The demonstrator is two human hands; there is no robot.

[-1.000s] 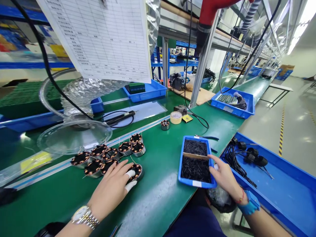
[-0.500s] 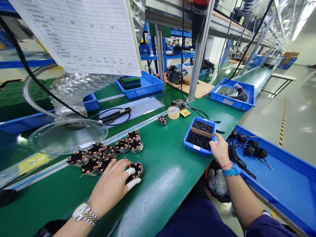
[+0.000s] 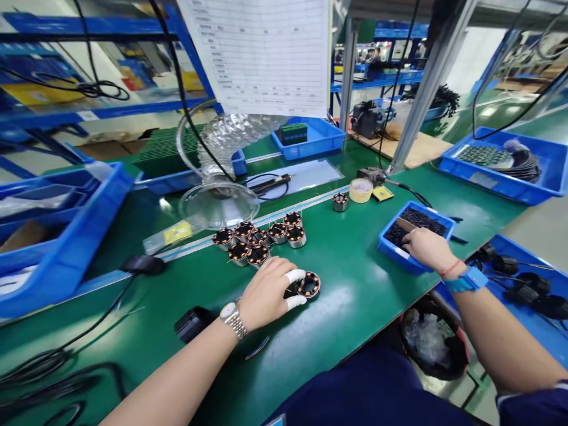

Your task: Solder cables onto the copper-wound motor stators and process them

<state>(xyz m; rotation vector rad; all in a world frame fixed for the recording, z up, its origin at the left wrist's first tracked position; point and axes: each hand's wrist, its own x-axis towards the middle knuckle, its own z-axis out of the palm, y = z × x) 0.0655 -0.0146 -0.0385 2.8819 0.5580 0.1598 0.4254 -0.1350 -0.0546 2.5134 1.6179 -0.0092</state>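
right hand moved from tray edge to inside — black pieces now within reach; fingers bent, cannot tell if any gripped. left hand half-curled — finger and thumb pinching coil ring on table.

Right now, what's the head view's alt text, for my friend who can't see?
A person's left hand touches a copper-wound ring on a green bench, near a cluster of similar rings; the right hand is over a blue tray of small black pieces.
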